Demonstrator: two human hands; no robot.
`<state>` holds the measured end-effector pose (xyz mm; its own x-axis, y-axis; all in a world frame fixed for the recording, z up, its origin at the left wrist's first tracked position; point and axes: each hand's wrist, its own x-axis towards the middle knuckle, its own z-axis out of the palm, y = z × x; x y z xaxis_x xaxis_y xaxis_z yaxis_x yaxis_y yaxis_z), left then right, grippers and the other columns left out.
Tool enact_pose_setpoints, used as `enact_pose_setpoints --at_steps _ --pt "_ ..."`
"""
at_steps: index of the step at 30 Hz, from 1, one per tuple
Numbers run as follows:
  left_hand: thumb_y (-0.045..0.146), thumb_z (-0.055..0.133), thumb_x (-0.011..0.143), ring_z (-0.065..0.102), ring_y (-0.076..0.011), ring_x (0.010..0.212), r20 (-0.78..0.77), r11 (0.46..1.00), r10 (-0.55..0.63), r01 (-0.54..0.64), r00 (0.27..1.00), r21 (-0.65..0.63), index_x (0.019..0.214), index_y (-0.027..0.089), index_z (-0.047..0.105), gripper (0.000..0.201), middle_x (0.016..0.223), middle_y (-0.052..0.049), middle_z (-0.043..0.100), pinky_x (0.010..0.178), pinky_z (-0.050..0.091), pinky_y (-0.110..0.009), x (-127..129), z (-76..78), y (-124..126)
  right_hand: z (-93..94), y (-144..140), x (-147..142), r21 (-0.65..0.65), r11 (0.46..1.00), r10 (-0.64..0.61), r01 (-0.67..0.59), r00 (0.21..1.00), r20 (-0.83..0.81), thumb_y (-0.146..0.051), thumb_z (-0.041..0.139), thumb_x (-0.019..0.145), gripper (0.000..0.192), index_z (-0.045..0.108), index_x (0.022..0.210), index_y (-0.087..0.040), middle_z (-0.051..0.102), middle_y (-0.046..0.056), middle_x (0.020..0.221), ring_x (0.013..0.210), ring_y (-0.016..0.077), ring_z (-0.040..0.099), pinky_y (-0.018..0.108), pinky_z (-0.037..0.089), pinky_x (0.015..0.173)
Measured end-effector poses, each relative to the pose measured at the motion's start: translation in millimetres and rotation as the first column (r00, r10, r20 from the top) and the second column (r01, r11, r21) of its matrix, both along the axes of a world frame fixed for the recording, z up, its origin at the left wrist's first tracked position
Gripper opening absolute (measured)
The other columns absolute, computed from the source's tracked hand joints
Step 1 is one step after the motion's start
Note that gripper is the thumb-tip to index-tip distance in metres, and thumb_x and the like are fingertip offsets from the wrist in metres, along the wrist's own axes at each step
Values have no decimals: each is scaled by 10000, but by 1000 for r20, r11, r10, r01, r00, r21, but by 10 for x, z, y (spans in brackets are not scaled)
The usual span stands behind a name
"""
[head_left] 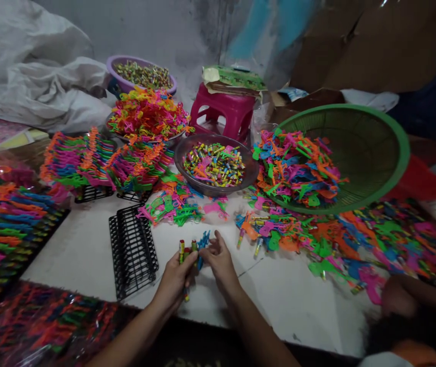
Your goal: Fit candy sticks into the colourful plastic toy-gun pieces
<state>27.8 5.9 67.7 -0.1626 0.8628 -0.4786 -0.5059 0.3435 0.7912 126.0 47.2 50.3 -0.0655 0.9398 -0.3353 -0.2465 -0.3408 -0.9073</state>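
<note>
**Inspector A:** Both hands meet low over the white counter (87,255). The left hand (174,280) has its fingers (187,261) closed round a few small striped tubes (181,248) standing upright in the fist. The right hand (220,260) pinches a blue plastic piece (203,240) between thumb and forefinger, touching the tubes.

**Inspector B:** Advice on the joining?

**Inspector A:** In my judgement the tube ought to be held steady and upright near its top, with the blue piece brought straight along its axis. The piece looks thin and springy; a sideways push may bend it.

**Inspector B:** Materials nearby?

**Inspector A:** Moulded plastic throughout, glossy, in neon orange, pink, green and blue. A metal bowl (240,178) of loose tubes sits beyond the hands. A green woven basket (374,142) lies tipped, spilling plastic pieces (298,168) across the counter. A black wire rack (131,250) stands bare just left of the hands; filled racks (76,160) show ordered rows. A pink stool (221,112) and a purple basin (116,63) stand at the back.

**Inspector B:** Others present?

**Inspector A:** Another person's arm (412,295) at lower right, well apart.
</note>
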Motion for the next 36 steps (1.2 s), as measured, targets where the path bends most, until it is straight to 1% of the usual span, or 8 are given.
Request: enact_pose_setpoints --at_steps 5,10,19,26,31,34,35,36 --pt "418 637 645 282 -14 303 -115 999 -13 16 993 30 810 131 589 334 504 62 480 272 204 -141 -52 29 13 27 -24 -22 -63 996 52 -63 985 -163 -335 694 600 302 584 809 -147 619 15 735 632 126 561 264 459 601" --pt "346 683 616 516 -74 443 -157 999 30 -23 987 41 874 132 617 342 688 -34 653 419 377 -174 -86 94 13 136 79 79 110 968 -225 227 974 -37 -351 660 649 241 534 743 -170 576 -24 665 583 99 515 232 427 569" --pt "300 689 617 446 -47 389 -83 994 -100 104 991 42 976 144 611 399 634 -14 625 368 312 -151 -139 39 -21 263 59 71 181 984 -15 0 997 81 -351 630 681 213 516 720 -176 521 -36 636 574 96 471 218 402 570" --pt "162 706 554 585 -161 714 -287 976 -119 165 951 142 759 153 701 205 759 -50 675 644 448 -207 -190 67 -26 305 -5 54 212 977 1 -33 989 149 -330 623 688 191 509 711 -179 502 -45 616 563 91 459 210 392 558" --pt "187 638 628 530 -131 530 -444 891 -284 405 850 206 815 188 708 200 653 -19 639 481 416 -201 -90 113 -31 211 38 251 143 988 22 -56 973 228 -391 638 643 252 516 678 -173 508 -35 590 546 106 462 235 394 544" --pt "265 612 666 537 -115 464 -403 905 -325 405 856 132 850 171 692 222 701 -43 662 462 417 -214 -57 10 6 235 252 767 69 996 24 -62 888 458 -463 651 577 346 574 698 -149 559 17 622 580 157 500 293 409 572" --pt "305 598 684 541 -110 447 -375 925 -303 365 876 105 866 160 676 246 707 -50 663 462 417 -216 -66 -43 21 271 349 975 92 996 -72 20 801 595 -484 634 584 388 599 746 -134 582 52 668 624 188 518 322 413 595" --pt "343 582 700 539 -102 425 -348 945 -270 317 898 84 915 152 646 294 706 -52 660 451 412 -214 -83 -99 36 316 450 1168 146 981 -192 125 625 757 -485 628 594 435 615 814 -110 597 96 719 684 230 531 357 410 626"
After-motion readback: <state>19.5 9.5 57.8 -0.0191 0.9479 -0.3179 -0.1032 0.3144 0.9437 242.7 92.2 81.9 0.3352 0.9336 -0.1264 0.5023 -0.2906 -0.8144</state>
